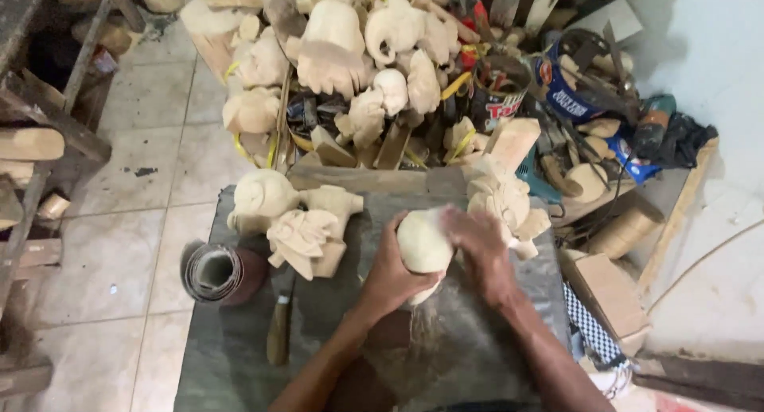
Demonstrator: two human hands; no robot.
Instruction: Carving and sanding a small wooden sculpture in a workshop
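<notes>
**Wood carving gripped in both our hands**

Dusty grey surface fills the head view, with a pale tiled floor to one side. Our left hand wraps around the underside of a rounded, pale wood carving, fingers closed on it. Our right hand presses against the carving's other side, blurred, so we cannot tell what it may hold besides. The carving sits just above the surface, near its far edge. Two more unfinished carvings lie beside it, a sandpaper roll stands at the edge, and a wooden-handled tool lies near. Behind, a heap of carvings crowds the floor.
</notes>
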